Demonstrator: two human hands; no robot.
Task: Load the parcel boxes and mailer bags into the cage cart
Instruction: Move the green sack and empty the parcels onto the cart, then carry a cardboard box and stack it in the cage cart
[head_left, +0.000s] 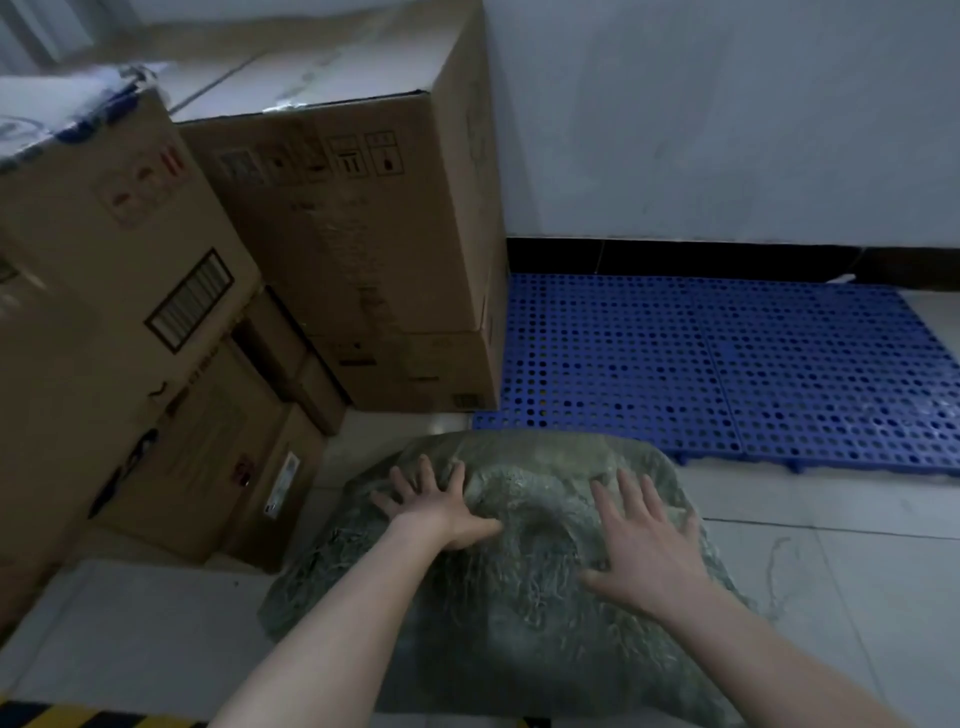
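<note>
Palms down, I am pressing my left hand and right hand, fingers spread wide and gripping nothing, on the grey-green sack, which is lying on the tiled floor beside stacked cardboard boxes.

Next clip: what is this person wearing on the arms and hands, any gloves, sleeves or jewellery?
Nothing visible. The left hand and right hand are ungloved, with no rings showing. Above the wrists, no sleeve, watch or wristband appears up to the frame edge.
</note>
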